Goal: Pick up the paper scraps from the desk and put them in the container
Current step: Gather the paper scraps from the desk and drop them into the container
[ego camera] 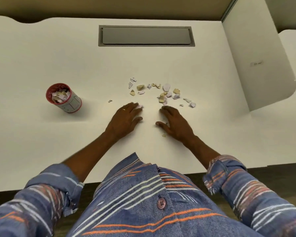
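Both hands lie palm down on the white desk point(58, 57) with the fingers stretched out and gripping nothing. The left hand point(125, 117), with a ring point(124, 109) on one finger, has its blurred fingertips touching a pale scrap point(140, 106). The right hand point(174, 122) is just beside it at three o'clock, its fingertips at the near edge of the paper scraps point(166, 86). These torn white and tan bits are scattered from twelve to two o'clock of the hands. One stray scrap point(110, 101) lies apart at eleven o'clock of the left hand, and a small tan bit point(164, 135) sits beside the right wrist. The red-rimmed cylindrical container point(72, 103) stands upright, well apart at nine to ten o'clock of the left hand, already holding scraps. A grey recessed hatch point(146, 35) is set in the desk at twelve o'clock.
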### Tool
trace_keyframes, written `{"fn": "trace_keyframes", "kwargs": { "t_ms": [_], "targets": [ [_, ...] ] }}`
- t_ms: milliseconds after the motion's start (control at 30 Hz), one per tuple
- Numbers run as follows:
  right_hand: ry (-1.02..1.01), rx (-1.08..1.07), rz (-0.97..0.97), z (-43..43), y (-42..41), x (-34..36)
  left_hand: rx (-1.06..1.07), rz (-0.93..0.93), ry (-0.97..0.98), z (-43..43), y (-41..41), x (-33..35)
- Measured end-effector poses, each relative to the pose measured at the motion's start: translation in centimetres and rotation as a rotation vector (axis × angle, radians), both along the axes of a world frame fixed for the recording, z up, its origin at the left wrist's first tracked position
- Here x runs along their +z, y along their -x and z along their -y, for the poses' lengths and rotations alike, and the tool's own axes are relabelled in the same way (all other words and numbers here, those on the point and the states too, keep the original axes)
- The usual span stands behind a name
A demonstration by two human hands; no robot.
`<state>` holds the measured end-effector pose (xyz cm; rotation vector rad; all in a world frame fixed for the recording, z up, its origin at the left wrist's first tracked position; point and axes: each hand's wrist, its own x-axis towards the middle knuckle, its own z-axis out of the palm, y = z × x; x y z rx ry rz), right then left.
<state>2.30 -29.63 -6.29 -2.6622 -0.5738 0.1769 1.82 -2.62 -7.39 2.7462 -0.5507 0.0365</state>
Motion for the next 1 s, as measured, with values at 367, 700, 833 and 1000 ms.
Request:
{"fn": "trace_keyframes", "kwargs": {
  "t_ms": [367, 700, 833, 1000],
  "targets": [
    [-0.159, -0.106, -0.032, 3.3, 6.3, -0.6, 0.143, -0.100, 0.161, -2.2, 6.4, 1.2],
    [-0.114, 0.224, 0.075, -3.7, 4.2, -2.7, 0.043, -0.039, 0.070, -1.0, 4.8, -1.4],
    [-0.091, 0.266, 0.180, -1.6, 4.6, -2.4, 0.057, 0.073, 0.162, -2.0, 5.8, -1.5],
    [0.103, 0.356, 0.027, 2.2, 5.6, -0.4, 0.036, 0.050, 0.032, -3.8, 7.8, -1.4]
  ]
}}
